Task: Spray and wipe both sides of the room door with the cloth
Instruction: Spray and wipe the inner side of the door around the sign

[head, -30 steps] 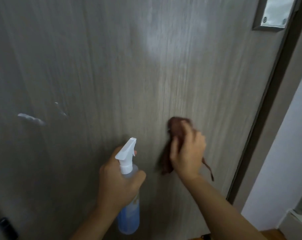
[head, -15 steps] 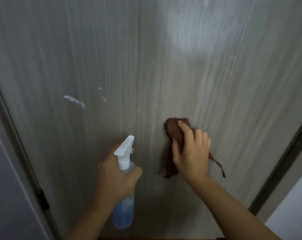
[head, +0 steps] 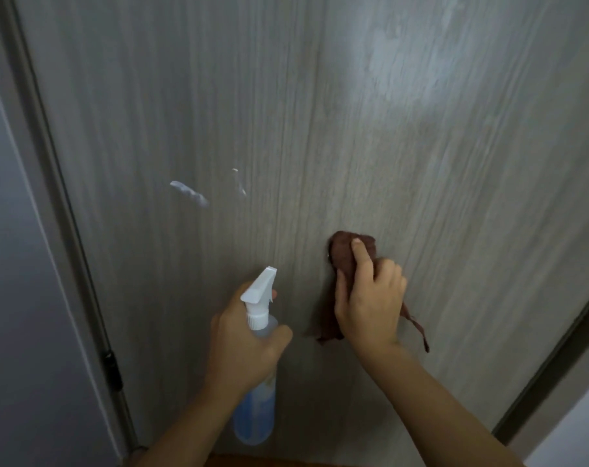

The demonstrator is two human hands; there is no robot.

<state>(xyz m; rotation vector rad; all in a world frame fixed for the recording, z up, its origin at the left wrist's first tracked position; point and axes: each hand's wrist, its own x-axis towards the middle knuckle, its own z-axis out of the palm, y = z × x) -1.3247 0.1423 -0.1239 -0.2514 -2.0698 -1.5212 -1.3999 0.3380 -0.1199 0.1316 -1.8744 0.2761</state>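
Grey door; spray bottle upright, nozzle toward it.

Black hinge on grey frame (left); white wall btm right

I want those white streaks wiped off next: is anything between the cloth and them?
Nothing visible. The white streaks lie up and to the left of the brown cloth, with only bare door between. The spray bottle in the left hand sits lower, off that path.
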